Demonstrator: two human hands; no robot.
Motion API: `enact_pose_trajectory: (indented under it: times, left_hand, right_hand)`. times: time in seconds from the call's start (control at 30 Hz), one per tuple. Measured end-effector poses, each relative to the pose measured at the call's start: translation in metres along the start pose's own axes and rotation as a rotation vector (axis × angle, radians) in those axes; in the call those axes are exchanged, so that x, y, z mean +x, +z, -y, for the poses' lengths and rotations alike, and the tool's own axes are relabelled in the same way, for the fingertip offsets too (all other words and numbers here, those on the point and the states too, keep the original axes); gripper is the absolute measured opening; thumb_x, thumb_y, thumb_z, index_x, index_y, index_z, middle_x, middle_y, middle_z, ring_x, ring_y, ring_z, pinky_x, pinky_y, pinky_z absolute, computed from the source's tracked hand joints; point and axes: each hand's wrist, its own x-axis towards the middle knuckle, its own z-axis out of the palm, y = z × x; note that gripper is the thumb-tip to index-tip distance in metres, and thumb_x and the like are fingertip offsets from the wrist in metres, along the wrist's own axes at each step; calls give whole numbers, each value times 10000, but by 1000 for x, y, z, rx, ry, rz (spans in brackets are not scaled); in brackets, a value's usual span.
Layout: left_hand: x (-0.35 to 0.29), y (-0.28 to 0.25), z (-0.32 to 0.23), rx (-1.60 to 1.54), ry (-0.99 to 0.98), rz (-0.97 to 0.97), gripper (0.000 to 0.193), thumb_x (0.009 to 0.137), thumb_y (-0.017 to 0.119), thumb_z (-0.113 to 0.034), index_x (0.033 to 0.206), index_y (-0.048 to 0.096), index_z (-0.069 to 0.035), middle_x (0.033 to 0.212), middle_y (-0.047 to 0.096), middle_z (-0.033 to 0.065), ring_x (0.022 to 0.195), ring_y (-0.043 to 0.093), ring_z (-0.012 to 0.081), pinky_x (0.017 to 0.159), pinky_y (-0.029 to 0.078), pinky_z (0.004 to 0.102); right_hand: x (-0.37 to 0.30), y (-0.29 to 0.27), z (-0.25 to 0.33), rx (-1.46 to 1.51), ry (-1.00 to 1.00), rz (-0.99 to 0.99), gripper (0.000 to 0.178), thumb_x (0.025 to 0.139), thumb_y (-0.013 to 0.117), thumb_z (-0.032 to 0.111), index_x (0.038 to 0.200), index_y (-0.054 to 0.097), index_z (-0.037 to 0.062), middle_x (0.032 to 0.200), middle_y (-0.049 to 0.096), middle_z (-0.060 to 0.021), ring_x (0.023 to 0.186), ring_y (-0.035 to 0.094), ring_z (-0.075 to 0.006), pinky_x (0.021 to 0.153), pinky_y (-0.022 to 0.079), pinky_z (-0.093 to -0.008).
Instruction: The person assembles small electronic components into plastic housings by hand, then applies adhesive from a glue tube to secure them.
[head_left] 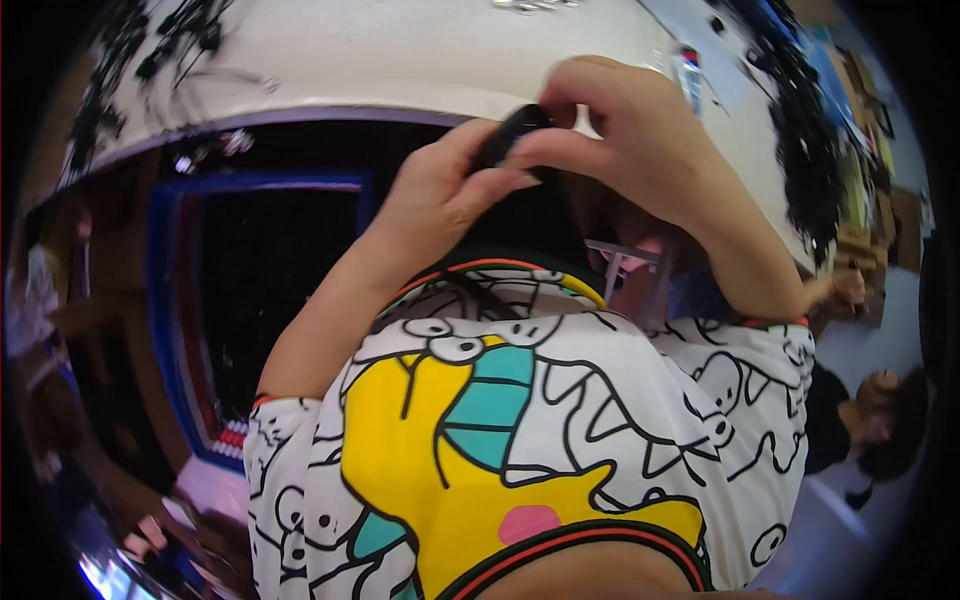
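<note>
A small, dark, rounded oblong piece (516, 132) is held between my two hands, over the near edge of the table. My left hand (440, 185) is closed around its lower end, with the thumb along its near side. My right hand (635, 135) pinches its upper end between thumb and curled fingers. The fingers cover much of the piece, so I cannot tell what kind of thing it is.
The pale table (400, 60) curves across the top. Black cables (185, 40) lie at its far left, and a thick bundle of black cables (805, 160) hangs at the right. A small bottle (690, 70) is near them. A blue-rimmed crate (160, 300) stands lower left. Another person (870, 420) is at the right.
</note>
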Motion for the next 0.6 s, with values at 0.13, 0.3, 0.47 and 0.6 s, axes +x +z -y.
enact_pose_trajectory:
  times: [0.13, 0.3, 0.47, 0.6]
  left_hand:
    - [2, -13, 13, 32, 51, 41, 298, 787, 612, -198, 1016, 541, -20, 814, 593, 117, 723, 547, 165, 669, 437, 276]
    - [-4, -10, 22, -31, 29, 137, 372, 754, 625, -361, 858, 561, -10, 727, 566, 163, 702, 555, 287, 630, 420, 330]
    - [-12, -9, 21, 160, 125, 85, 382, 763, 618, -366, 916, 563, -21, 708, 577, 155, 697, 577, 293, 613, 436, 328]
    - [-15, -3, 27, 224, 80, 4, 412, 739, 616, -428, 870, 561, -41, 690, 578, 156, 698, 574, 328, 599, 437, 365]
  right_hand:
    - [6, 11, -2, 186, -136, -56, 282, 694, 676, 127, 944, 582, 35, 785, 600, -65, 700, 576, -171, 578, 432, -243]
    - [-4, 14, -1, 102, 55, 141, 321, 691, 657, 58, 992, 562, -1, 843, 601, -86, 641, 549, -128, 592, 426, -225]
    - [-9, 15, 6, 30, 79, 100, 247, 711, 632, 62, 932, 552, -16, 738, 558, -32, 597, 495, -86, 566, 383, -190]
    - [-5, 26, 1, 273, 187, 122, 213, 777, 575, 86, 959, 540, -18, 734, 542, -20, 615, 493, -67, 558, 378, -178]
